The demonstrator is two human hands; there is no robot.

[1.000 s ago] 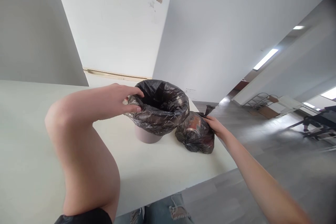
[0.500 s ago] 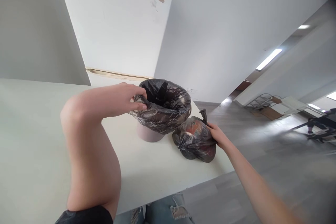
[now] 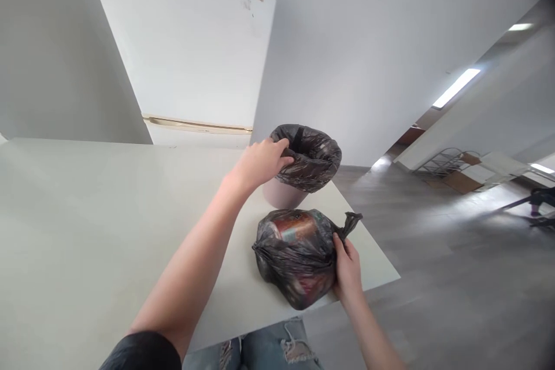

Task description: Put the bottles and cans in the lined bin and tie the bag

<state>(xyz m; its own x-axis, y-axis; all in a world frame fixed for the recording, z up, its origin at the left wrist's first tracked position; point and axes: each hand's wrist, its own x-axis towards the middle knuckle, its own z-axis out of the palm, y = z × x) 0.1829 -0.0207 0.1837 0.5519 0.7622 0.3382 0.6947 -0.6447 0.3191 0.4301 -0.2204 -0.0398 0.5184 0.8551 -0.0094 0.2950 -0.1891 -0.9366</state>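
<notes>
A pinkish-grey trash bin (image 3: pixel 282 195) stands on the white table, lined with a black plastic liner (image 3: pixel 315 172) folded over its rim. My left hand (image 3: pixel 265 163) grips the near left part of that rim, thumb outside and fingers over the edge. In front of the bin, near the table's front edge, is a full black garbage bag (image 3: pixel 291 263) with a tied top pointing right. Orange and red packaging shows through its thin plastic. My right hand (image 3: pixel 348 269) holds the bag's right side just below the knot, with some fingers hidden behind it.
The white table (image 3: pixel 108 231) ends at a front edge above my jeans (image 3: pixel 260 347) and at a right edge beside the grey floor (image 3: pixel 433 277). A pale wall (image 3: pixel 195 40) stands behind. Far right are a metal rack (image 3: pixel 442 163) and cardboard (image 3: pixel 462 182).
The lined bin has moved right and farther back, with my left hand still on its rim. My right hand has brought the full bag left and nearer to me, in front of the bin.
</notes>
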